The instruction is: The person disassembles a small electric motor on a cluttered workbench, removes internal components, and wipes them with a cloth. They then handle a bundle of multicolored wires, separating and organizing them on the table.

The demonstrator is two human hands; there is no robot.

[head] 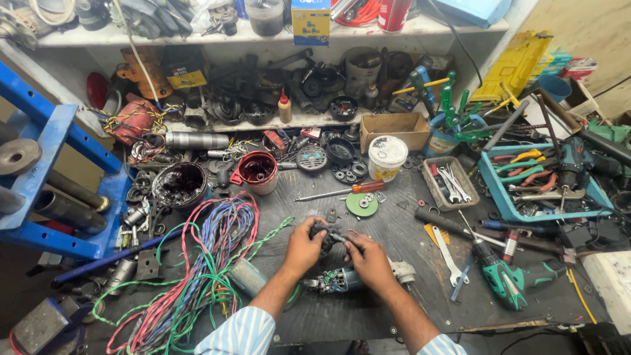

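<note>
1. Both hands are up over the near middle of the table [394,315]: the left hand [303,248] has its fingers curled tight round a small dark part [323,231], and the right hand [369,260] pinches a thin tool [336,236] into that same part.
2. The part sits between the two hands, raised just above a grey-green motor body [342,280] lying on the table under the wrists.
3. Risk, as I judge it: the tool tip points towards the left palm, so a slip under pressure could jab it.
4. Small bits freed from the part could drop and vanish among the washers and bearings [351,172] scattered further back.
5. The wire bundle [210,263], red, blue and green, lies just left of the left forearm; a sleeve could snag it and drag clutter along.
6. The green drill [509,279] lies near the right elbow, so a wide swing could knock it.
7. Packages now: a white tub [386,156] with a label band stands at the back middle, beside a brown carton [394,128].
8. A blue and yellow box [311,21] stands on the top shelf, with a red can [394,13] to its right.
9. A yellow flat pack [516,66] leans at the far right corner.
10. A red pot [258,171] and a dark pot [179,184] stand at the back left.
</note>
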